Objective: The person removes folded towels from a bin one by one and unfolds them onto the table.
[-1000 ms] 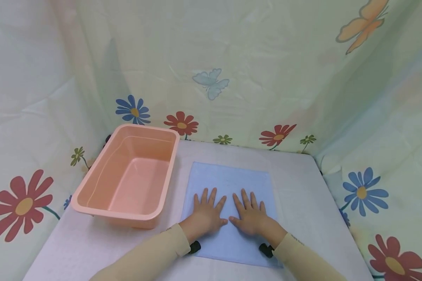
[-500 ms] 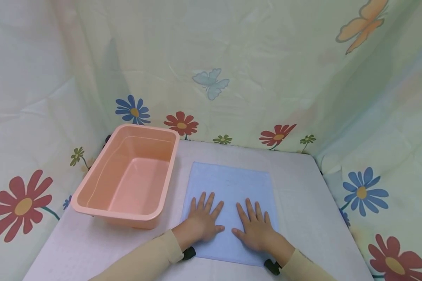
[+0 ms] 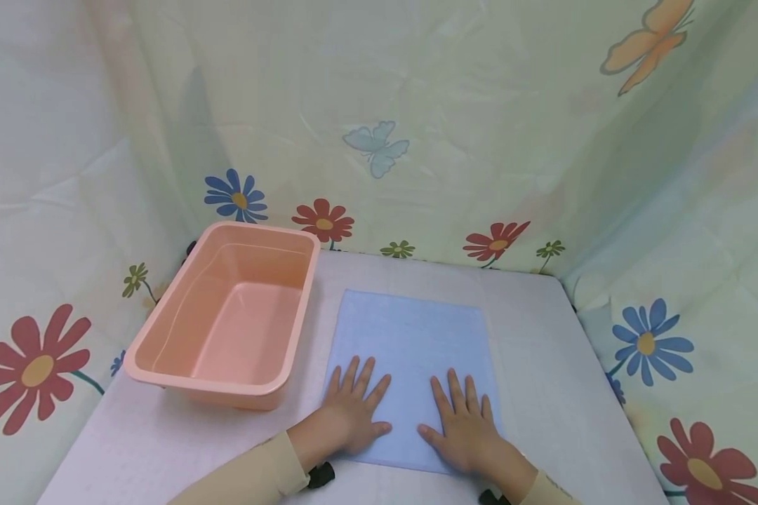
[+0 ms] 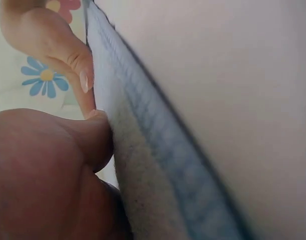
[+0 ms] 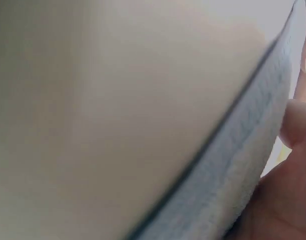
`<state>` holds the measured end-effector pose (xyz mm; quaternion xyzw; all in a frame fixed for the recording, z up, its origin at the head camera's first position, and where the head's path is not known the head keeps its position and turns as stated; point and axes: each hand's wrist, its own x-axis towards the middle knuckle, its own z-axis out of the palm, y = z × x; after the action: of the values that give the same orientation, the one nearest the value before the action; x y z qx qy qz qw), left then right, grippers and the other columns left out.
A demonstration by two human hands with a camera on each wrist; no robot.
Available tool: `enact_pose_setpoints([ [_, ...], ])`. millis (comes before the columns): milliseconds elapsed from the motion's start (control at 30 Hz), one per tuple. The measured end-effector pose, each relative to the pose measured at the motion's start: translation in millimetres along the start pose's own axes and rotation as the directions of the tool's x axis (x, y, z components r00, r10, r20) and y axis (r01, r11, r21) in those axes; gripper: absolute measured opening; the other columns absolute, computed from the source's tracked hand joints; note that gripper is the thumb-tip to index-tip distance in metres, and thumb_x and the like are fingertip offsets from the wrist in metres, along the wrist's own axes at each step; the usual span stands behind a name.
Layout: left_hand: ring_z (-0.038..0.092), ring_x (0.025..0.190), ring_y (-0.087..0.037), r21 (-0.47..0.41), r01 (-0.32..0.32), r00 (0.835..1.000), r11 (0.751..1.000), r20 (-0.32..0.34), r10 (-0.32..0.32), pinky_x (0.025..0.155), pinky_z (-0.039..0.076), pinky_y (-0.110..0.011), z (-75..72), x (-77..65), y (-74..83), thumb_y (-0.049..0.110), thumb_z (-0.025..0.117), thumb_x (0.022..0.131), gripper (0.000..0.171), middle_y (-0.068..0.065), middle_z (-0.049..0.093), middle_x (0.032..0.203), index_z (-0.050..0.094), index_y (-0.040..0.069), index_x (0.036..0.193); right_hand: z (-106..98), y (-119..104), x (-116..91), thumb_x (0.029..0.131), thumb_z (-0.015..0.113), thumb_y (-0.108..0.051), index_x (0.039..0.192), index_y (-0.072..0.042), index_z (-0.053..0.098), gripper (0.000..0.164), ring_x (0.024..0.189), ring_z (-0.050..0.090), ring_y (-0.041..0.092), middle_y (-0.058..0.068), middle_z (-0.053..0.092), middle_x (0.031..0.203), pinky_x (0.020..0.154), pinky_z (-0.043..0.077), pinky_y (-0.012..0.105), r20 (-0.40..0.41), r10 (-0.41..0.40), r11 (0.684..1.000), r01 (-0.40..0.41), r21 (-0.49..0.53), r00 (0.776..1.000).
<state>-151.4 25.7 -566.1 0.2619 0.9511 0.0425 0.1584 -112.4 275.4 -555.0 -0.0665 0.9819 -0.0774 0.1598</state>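
A light blue cloth [image 3: 417,337] lies spread flat on the table, its stitched hem showing close up in both wrist views. My left hand [image 3: 352,414] rests palm down on the cloth's near left part, fingers straight and spread. On the near right part lies my right hand [image 3: 464,429], also palm down with spread fingers. The two thumbs point toward each other, with bare cloth between them. In the left wrist view the left hand [image 4: 42,155] is large at the cloth's edge, and the right hand [image 4: 52,45] appears beyond it.
A pink plastic basin [image 3: 300,315] with nothing in it stands at the left of the white-covered table [image 3: 549,379]. Flowered curtains [image 3: 455,154] enclose the back and both sides.
Both hands have slid back toward the near edge of the cloth and moved farther apart. The cloth and basin have kept their places.
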Motion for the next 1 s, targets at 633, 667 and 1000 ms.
enact_pose_setpoints([
  [633,-0.012,0.169,-0.04,-0.112,-0.02,1.0,0.994,0.011,0.021,0.134,0.003,-0.069,16.5,-52.5,-13.7,0.072,0.041,0.106,0.085,-0.01,-0.011,0.183,0.01,0.034,0.175,14.9,8.8,-43.6,0.104,0.052,-0.068,0.172,-0.008,0.022,0.096,0.162,-0.008,0.062,0.028,-0.003,0.18,0.121,0.002,0.086,0.029,0.012,0.996,-0.015,0.089,1.0],
  [667,-0.012,0.169,-0.04,-0.113,-0.019,1.0,0.993,0.011,0.021,0.133,0.004,-0.069,17.5,-55.2,-14.2,0.072,0.041,0.106,0.085,-0.01,-0.011,0.183,0.01,0.034,0.175,15.8,8.7,-44.8,0.104,0.052,-0.067,0.172,-0.008,0.022,0.095,0.162,-0.009,0.062,0.028,-0.004,0.179,0.121,0.001,0.086,0.032,0.015,0.996,-0.018,0.092,0.999],
  [1000,0.0,0.169,-0.046,-0.167,-0.022,1.0,0.986,0.017,0.025,0.129,0.007,-0.076,8.8,-76.7,-14.7,0.069,0.053,0.103,0.085,-0.013,0.004,0.184,0.023,0.031,0.173,26.7,9.1,-53.2,0.102,0.054,-0.069,0.172,-0.011,0.022,0.096,0.16,-0.006,0.064,0.028,-0.002,0.179,0.115,-0.003,0.091,0.045,0.089,0.99,-0.093,0.103,0.995],
])
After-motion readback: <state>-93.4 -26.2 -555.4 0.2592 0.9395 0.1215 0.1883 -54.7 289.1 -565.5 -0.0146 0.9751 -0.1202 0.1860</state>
